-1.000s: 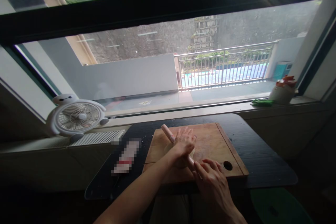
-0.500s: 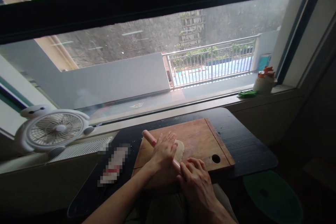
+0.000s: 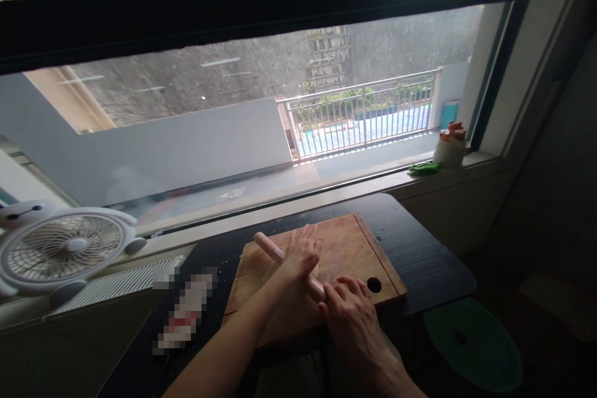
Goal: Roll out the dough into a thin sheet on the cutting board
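A wooden rolling pin lies slantwise across a wooden cutting board. My left hand rests over the middle of the pin, palm down with its fingers stretched out. The fingers of my right hand are curled round the pin's near end, at the board's front edge. Beneath the left hand and the pin is a flattened piece of pale dough. Most of it is hidden, and only a little shows beside the hand.
The board sits on a dark table under a window. A blurred-out object lies left of the board. On the left stands a white fan. A white container and a green cloth-like item are on the sill. A green stool stands lower right.
The rolling pin and both hands have shifted rightward relative to the board, and less dough shows right of the left hand. The whole view has swung slightly right.
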The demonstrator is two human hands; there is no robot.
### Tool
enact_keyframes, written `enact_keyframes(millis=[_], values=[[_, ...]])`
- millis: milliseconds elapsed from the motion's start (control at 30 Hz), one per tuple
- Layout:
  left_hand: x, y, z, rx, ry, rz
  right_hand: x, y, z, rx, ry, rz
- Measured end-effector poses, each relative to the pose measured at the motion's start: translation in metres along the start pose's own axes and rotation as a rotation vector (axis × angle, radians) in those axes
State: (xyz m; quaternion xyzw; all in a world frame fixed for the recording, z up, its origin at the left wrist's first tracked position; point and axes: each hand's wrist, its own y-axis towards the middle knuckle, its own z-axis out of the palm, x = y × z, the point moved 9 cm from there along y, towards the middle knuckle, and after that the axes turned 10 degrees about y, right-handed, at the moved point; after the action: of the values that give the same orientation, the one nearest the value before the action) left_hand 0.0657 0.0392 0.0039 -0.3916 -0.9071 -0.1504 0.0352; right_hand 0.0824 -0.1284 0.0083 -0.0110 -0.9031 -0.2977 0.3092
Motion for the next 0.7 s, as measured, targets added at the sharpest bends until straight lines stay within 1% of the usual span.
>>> enact_keyframes(millis=[67,133,200,267,333,367,433,533,600,633,700], values=[[0.007,-0.017,-0.004,-0.013,0.008,-0.004,0.004,-0.003,0.005,0.008,0.011,-0.009],[0.013,-0.041,-0.009,-0.054,0.033,0.011,0.009,-0.008,0.012,0.007,0.031,-0.035],[0.016,-0.068,-0.014,-0.123,0.076,0.061,0.013,-0.013,0.018,0.005,0.047,-0.063],[0.012,-0.095,-0.017,-0.167,0.115,0.154,0.017,-0.018,0.024,0.008,0.064,-0.088],[0.008,-0.11,-0.016,-0.155,0.137,0.208,0.019,-0.021,0.026,0.012,0.078,-0.09],[0.006,-0.112,-0.015,-0.132,0.142,0.214,0.018,-0.021,0.025,0.015,0.082,-0.086],[0.002,-0.102,-0.014,-0.071,0.138,0.183,0.014,-0.018,0.021,0.026,0.079,-0.057],[-0.005,-0.063,-0.013,-0.006,0.105,0.123,0.004,-0.009,0.012,0.036,0.05,-0.005],[-0.008,-0.034,-0.014,0.011,0.059,0.058,-0.004,-0.001,0.007,0.021,0.032,0.022],[-0.01,-0.022,-0.015,0.019,0.036,0.043,-0.007,0.004,0.005,0.009,0.025,0.028],[-0.016,-0.007,-0.017,0.03,0.015,0.061,-0.012,0.012,0.002,-0.017,0.009,0.037]])
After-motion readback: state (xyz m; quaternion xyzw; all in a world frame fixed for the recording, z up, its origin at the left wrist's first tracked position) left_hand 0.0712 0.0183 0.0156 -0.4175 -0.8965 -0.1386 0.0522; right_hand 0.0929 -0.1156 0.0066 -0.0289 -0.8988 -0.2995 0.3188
